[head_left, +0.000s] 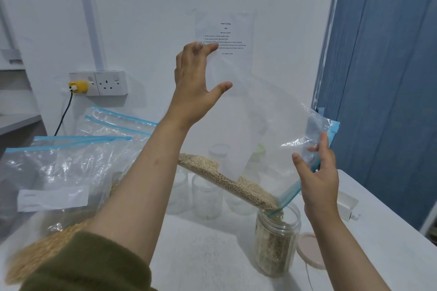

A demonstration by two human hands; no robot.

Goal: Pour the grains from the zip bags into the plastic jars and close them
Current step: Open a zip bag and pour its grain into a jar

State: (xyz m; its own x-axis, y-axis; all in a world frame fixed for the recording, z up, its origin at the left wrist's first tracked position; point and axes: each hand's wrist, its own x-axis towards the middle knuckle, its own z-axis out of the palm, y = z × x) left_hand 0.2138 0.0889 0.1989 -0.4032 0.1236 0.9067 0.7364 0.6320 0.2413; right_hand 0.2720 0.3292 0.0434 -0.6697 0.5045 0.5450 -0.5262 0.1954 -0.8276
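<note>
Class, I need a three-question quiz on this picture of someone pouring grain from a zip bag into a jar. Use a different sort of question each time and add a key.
1. True or false: the lid is screwed onto the jar being filled.
2. Multiple choice: the left hand pinches the zip bag at A) its raised bottom corner, B) its blue zip, C) its label.
3. Fill in: the right hand holds the bag near its blue ____.

Key
1. False; the lid lies on the table beside the open jar.
2. A
3. zip
</note>
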